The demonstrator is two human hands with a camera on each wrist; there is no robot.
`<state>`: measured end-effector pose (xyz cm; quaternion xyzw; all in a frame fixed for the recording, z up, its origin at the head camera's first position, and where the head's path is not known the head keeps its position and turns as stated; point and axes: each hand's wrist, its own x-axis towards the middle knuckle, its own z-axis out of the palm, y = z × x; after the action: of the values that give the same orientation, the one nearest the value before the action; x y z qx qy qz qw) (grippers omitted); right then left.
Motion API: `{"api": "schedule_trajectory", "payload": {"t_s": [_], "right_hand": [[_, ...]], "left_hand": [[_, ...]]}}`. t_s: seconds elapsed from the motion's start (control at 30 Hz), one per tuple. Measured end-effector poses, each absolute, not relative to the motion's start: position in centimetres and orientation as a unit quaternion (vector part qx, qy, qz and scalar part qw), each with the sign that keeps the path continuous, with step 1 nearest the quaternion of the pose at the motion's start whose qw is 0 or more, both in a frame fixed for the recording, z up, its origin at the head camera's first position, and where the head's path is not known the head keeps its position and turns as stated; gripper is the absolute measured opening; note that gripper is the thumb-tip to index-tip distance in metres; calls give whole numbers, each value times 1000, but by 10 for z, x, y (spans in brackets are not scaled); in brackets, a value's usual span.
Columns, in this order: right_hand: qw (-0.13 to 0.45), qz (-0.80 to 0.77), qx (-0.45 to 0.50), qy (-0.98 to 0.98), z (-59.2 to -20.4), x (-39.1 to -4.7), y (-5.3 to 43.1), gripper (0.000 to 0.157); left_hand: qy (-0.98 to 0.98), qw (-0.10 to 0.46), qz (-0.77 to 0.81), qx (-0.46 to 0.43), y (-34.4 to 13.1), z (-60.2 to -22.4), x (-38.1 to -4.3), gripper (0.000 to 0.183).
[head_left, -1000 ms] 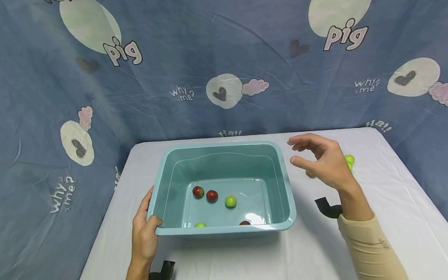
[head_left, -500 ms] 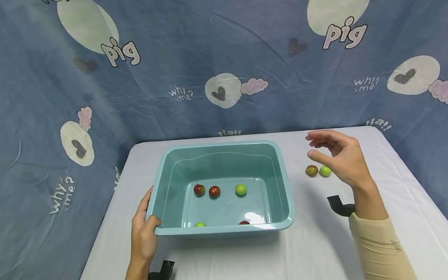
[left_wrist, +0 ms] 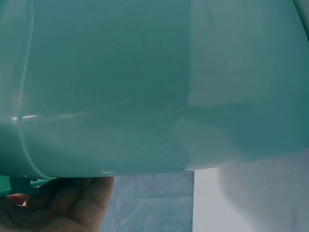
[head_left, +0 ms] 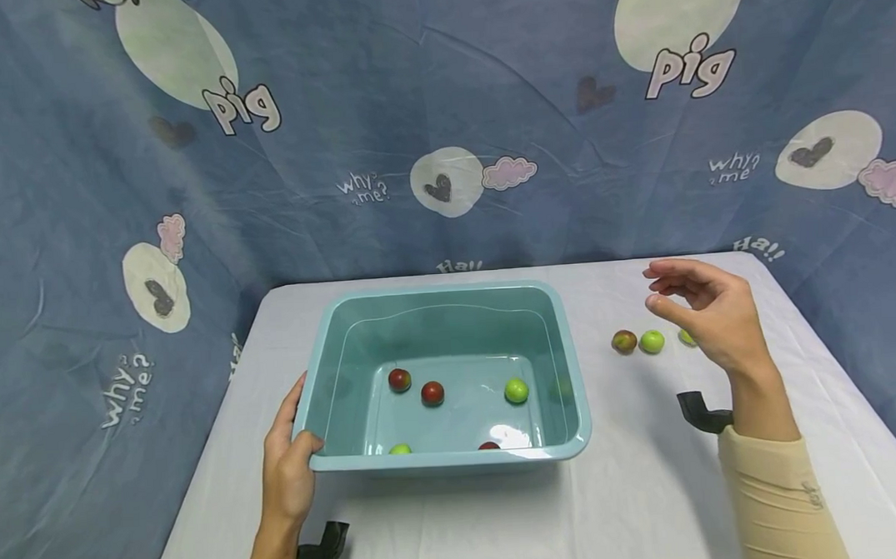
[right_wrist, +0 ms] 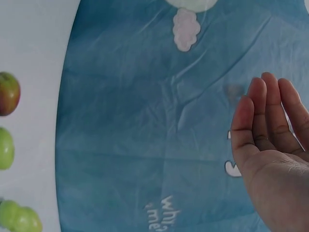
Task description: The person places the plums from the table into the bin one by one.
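Observation:
A light teal plastic basin [head_left: 456,458] is gripped at its left rim by my left hand [head_left: 287,470], thumb over the edge and fingers along the outer wall. In the left wrist view the basin's wall [left_wrist: 120,96] fills most of the picture, with the hand [left_wrist: 67,208] under its rim. Inside lie small red apple-like fruits [head_left: 433,393] and a green one [head_left: 516,391]; another green [head_left: 400,449] and another red [head_left: 489,446] are partly hidden by the front rim. My right hand [head_left: 715,309] hovers with relaxed, parted fingers and thumb, holding nothing.
A white-covered table [head_left: 459,529] bears the basin. Right of it lie a reddish-green fruit [head_left: 624,342] and a green one [head_left: 652,341]; more green fruit [right_wrist: 24,220] lies beside them, partly behind my right hand. A blue printed cloth [head_left: 440,105] hangs behind the table.
My right hand has moved right, away from the basin, uncovering fruit on the table. Inside the basin, the green fruit has rolled right. My left hand keeps its grip.

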<state>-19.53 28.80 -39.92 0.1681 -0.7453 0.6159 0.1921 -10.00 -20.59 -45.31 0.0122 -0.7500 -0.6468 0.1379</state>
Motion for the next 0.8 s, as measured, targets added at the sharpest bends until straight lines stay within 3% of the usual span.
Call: {"api": "schedule_trajectory", "payload": {"t_s": [0.8], "right_hand": [[216,665,82,-710,-418,-195,325,40]], "left_hand": [[-752,139,-644,18,-205,-453,-100,87]]}}
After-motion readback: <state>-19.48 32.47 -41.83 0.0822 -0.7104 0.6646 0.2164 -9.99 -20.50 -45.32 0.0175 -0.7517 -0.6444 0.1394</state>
